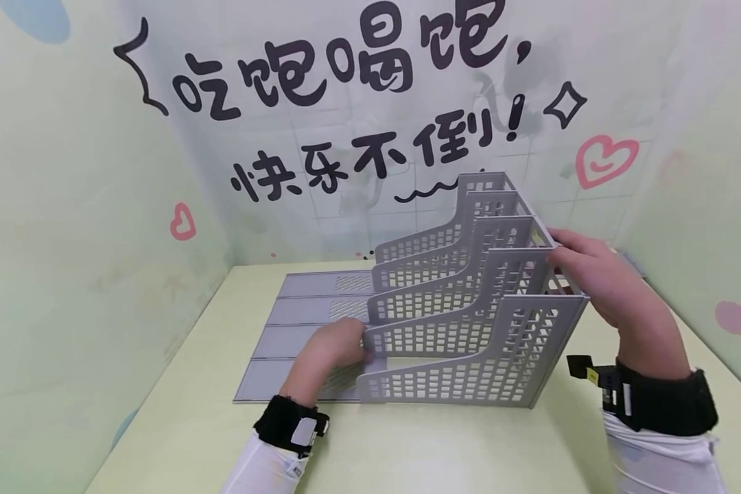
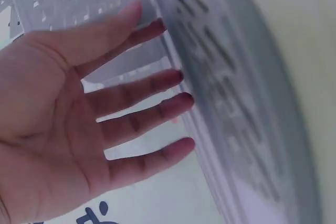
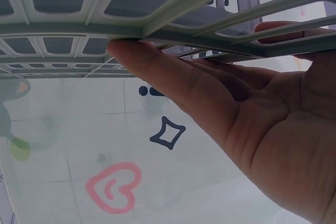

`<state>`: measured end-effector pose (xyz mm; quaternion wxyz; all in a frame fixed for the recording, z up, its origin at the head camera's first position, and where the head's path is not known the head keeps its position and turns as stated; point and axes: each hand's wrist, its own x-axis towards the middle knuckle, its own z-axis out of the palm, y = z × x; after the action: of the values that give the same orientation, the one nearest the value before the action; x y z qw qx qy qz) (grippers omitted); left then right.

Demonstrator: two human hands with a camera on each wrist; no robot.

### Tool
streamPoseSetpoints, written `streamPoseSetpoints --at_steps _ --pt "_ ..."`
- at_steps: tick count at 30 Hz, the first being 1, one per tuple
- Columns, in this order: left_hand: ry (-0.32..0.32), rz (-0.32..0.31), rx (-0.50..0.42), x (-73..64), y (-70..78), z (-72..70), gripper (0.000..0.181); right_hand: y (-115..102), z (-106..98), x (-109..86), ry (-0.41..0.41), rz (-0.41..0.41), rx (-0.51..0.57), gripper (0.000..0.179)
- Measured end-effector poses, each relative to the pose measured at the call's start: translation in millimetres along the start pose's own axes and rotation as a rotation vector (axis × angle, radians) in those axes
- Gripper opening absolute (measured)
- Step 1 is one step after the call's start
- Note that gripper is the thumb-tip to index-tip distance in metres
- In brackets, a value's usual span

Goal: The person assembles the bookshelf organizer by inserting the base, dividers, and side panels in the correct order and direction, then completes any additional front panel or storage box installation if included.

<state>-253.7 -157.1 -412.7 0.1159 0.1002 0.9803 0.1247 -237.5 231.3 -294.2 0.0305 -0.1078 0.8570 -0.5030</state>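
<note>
A grey plastic magazine file rack [image 1: 437, 381], with perforated upright dividers and high backs at the right, stands on the table. Flat grey panels [image 1: 272, 377], joined side by side and partly slotted, extend left from its low front ends. My left hand [image 1: 339, 342] is at the low front ends, above the panels. In the left wrist view its fingers [image 2: 142, 114] are nearly straight and spread, tips at the edge of a slotted grey panel [image 2: 231, 98]. My right hand [image 1: 599, 281] grips the rack's tall back edge, its thumb [image 3: 173, 80] along the lattice bars [image 3: 210, 3].
The pale yellow table [image 1: 444, 453] runs in front of the rack and along both sides. Behind it rises a wall covering [image 1: 358, 144] with black lettering and pink hearts. Side walls [image 1: 99, 206] close in the left and right.
</note>
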Motion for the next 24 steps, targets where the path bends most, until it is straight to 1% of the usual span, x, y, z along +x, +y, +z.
streamPoseSetpoints --at_steps 9,14,19,24 --pt "0.040 0.016 0.012 2.3 -2.4 7.2 0.019 2.8 2.0 0.7 -0.007 0.016 -0.016 0.058" --pt "0.054 0.013 0.017 4.6 -2.3 9.1 0.020 4.5 0.3 0.5 -0.011 0.018 -0.002 0.059" --pt "0.079 0.007 0.021 6.3 -0.3 8.5 0.022 2.1 -2.2 -0.7 -0.019 0.037 -0.006 0.059" --pt "0.096 -0.015 0.027 8.1 1.7 8.8 0.023 -0.4 -3.0 -1.6 -0.029 0.050 -0.019 0.059"
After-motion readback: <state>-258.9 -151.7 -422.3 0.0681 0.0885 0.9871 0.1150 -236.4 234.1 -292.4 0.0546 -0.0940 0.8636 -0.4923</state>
